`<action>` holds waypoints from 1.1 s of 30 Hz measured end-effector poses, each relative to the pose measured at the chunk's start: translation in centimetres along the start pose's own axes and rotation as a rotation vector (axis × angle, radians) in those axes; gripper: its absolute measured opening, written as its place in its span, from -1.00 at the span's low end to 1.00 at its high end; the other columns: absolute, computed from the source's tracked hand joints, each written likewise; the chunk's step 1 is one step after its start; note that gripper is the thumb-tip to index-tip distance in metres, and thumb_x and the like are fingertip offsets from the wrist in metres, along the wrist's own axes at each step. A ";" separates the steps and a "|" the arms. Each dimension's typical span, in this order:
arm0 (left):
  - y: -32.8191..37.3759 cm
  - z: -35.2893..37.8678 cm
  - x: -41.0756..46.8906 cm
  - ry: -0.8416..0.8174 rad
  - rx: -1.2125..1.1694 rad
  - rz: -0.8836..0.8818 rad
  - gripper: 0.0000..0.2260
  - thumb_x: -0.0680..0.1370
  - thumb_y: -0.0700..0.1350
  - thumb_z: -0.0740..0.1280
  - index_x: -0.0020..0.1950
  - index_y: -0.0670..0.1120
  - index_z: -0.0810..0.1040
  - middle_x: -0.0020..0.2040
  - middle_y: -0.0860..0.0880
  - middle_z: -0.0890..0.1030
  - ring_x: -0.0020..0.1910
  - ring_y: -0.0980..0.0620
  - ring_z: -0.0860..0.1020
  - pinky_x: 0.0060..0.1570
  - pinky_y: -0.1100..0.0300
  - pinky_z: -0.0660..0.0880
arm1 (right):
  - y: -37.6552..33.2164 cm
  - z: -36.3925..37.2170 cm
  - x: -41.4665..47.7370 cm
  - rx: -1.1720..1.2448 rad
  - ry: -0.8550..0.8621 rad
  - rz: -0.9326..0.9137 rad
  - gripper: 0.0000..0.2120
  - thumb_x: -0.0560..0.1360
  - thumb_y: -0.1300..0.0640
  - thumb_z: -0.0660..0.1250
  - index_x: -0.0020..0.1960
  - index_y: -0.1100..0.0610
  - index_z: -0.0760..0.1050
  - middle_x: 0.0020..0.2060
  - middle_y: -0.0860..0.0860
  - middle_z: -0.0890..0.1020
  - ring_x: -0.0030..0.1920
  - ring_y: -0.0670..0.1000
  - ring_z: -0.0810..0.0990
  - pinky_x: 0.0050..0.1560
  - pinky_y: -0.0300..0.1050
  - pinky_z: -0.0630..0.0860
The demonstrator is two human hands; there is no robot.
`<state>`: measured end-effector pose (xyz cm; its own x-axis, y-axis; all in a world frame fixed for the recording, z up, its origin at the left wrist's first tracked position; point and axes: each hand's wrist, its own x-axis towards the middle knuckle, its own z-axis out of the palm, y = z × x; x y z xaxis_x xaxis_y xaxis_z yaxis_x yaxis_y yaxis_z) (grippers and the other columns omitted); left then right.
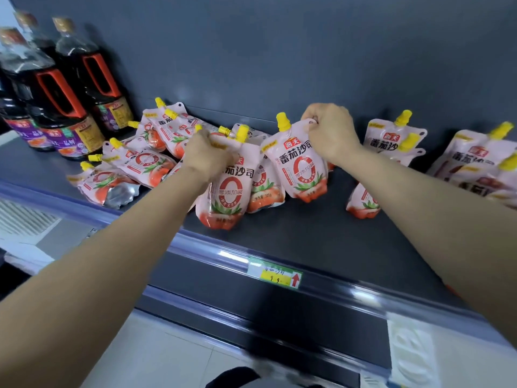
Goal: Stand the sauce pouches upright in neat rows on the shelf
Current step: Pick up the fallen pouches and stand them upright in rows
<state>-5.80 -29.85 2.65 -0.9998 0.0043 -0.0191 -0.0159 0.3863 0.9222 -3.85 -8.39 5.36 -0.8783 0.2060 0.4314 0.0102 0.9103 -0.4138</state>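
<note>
At mid-shelf, both my hands grip sauce pouches by their top edges. My left hand (208, 155) is clenched on the top of a front pouch (223, 191), held upright with its red base near the shelf's front edge, its yellow cap showing just past my knuckles. My right hand (330, 130) pinches the upper right corner of a second pouch (300, 166), which hangs upright beside the first, its yellow spout (283, 121) standing clear to the left of my fingers. Between and behind the two, another pouch (264, 191) leans upright. To the left, a loose heap (140, 163) of the same pouches lies flat and overlapping, one showing its silver underside. To the right, more pouches (391, 138) stand or lean against the dark back wall, blurred at the frame's edge. Tall dark bottles (64, 107) with red handles stand at far left on the grey shelf (307, 233). A yellow price tag (275, 275) sits on the shelf's front rail.
</note>
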 end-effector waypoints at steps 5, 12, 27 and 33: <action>0.4 -0.7 -2.1 0.011 -0.069 0.019 -0.77 0.37 -0.29 0.47 -0.05 -0.08 0.54 -0.18 -0.04 0.62 -0.14 -0.04 0.63 -0.19 0.14 0.59 | -0.4 -1.8 -2.2 0.000 0.029 0.062 -0.73 0.43 0.36 0.18 -0.05 0.16 0.62 -0.07 0.14 0.68 -0.04 0.17 0.61 -0.12 -0.16 0.48; 0.7 1.0 -6.4 -0.001 -0.160 0.055 -0.64 0.34 -0.27 0.50 0.09 -0.31 0.54 0.00 -0.23 0.65 -0.03 -0.15 0.64 0.00 -0.07 0.59 | 1.4 -5.2 -6.1 0.020 -0.022 0.105 -0.74 0.41 0.38 0.21 -0.06 0.22 0.64 -0.07 0.15 0.69 -0.02 0.14 0.61 -0.09 -0.17 0.48; 3.4 10.5 -13.2 -0.190 -0.183 0.200 -0.79 0.38 -0.31 0.46 -0.33 -0.05 0.52 -0.28 -0.01 0.63 -0.29 0.06 0.61 -0.26 0.19 0.61 | 8.3 -12.3 -9.7 -0.301 -0.163 0.216 -0.74 0.47 0.36 0.17 0.07 0.31 0.57 0.06 0.24 0.62 0.06 0.25 0.58 -0.05 -0.04 0.51; 4.7 13.6 -14.7 -0.296 -0.235 0.207 -0.79 0.37 -0.35 0.45 -0.32 -0.08 0.53 -0.29 -0.03 0.63 -0.31 0.07 0.60 -0.24 0.18 0.61 | 8.8 -12.9 -10.1 -0.329 -0.189 0.184 -0.71 0.49 0.34 0.21 0.17 0.25 0.56 0.10 0.22 0.62 0.10 0.24 0.58 0.05 -0.01 0.54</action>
<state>8.98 -15.52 1.98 -0.9364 0.3370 0.0977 0.1486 0.1288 0.9805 11.23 2.15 7.69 -0.9195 0.3344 0.2064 0.3007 0.9369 -0.1785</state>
